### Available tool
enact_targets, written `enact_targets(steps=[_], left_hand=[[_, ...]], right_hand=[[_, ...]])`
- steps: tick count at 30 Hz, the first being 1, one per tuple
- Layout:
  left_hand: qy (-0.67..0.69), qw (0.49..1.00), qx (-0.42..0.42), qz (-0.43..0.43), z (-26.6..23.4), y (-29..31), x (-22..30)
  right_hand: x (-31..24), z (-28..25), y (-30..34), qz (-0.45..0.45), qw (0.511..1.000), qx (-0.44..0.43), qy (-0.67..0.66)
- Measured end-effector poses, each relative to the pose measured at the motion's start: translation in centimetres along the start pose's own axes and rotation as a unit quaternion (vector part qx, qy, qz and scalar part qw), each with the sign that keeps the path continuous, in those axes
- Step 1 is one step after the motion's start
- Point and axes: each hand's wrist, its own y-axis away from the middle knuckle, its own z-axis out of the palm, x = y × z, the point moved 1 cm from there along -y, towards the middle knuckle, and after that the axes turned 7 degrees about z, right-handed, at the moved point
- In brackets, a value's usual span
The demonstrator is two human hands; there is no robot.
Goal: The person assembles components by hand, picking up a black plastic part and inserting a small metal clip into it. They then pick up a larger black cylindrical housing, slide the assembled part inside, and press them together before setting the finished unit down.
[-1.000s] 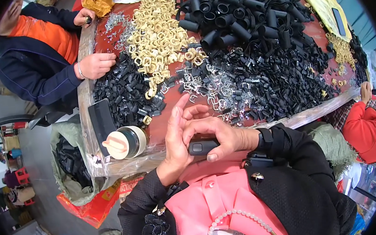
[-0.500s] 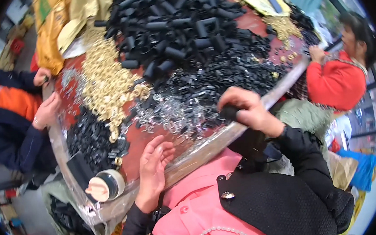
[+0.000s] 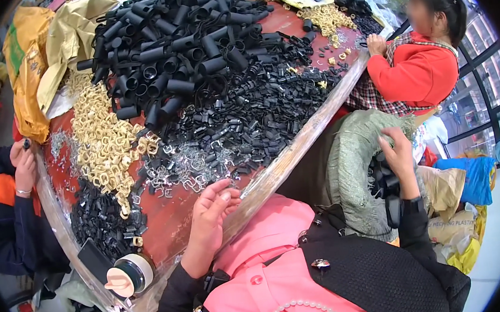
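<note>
My left hand [image 3: 209, 218] is raised over the near edge of the table, its fingers loosely bent and apart, with nothing plainly in it. Closest to it are small clear plastic buckles [image 3: 189, 172] scattered on the red tabletop [image 3: 169, 222]. To the right, my right hand [image 3: 400, 158] hangs over an opened grey-green woven sack [image 3: 346, 171], fingers spread and nothing held. Inside the sack lie black pieces [image 3: 386, 182], partly hidden and blurred. A big heap of black tubes [image 3: 175, 49] with straps covers the far part of the table.
Small black parts [image 3: 246, 109] and gold-coloured rings [image 3: 99, 130] lie in piles. A lidded jar [image 3: 131, 274] and a dark phone-like slab [image 3: 95, 260] sit at the near left corner. A person in red [image 3: 412, 76] works at right; another person's hands [image 3: 24, 170] are at left.
My right hand has moved right from the table edge to above the sack and let go of a black piece. The view has shifted; my left hand stays near the table edge.
</note>
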Motion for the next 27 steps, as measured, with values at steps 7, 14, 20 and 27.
enact_targets(steps=[7, 14, 20, 27], left_hand=[[-0.008, 0.997, 0.069, 0.013, -1.0, 0.8, 0.1], [-0.02, 0.991, 0.128, 0.02, -2.7, 1.6, 1.0], [-0.032, 0.992, 0.118, 0.035, -2.8, 1.0, 0.8], [0.053, 0.982, 0.14, 0.116, -3.0, 1.1, 0.5]], right_hand=[[-14.9, 11.8, -11.9, -0.297, 0.932, -0.047, -0.202], [-17.7, 19.5, -16.9, -0.272, 0.949, -0.157, -0.037], [-21.3, 16.5, -13.3, -0.212, 0.942, -0.091, -0.243], [-30.3, 16.8, -0.5, -0.29, 0.758, -0.388, -0.437]])
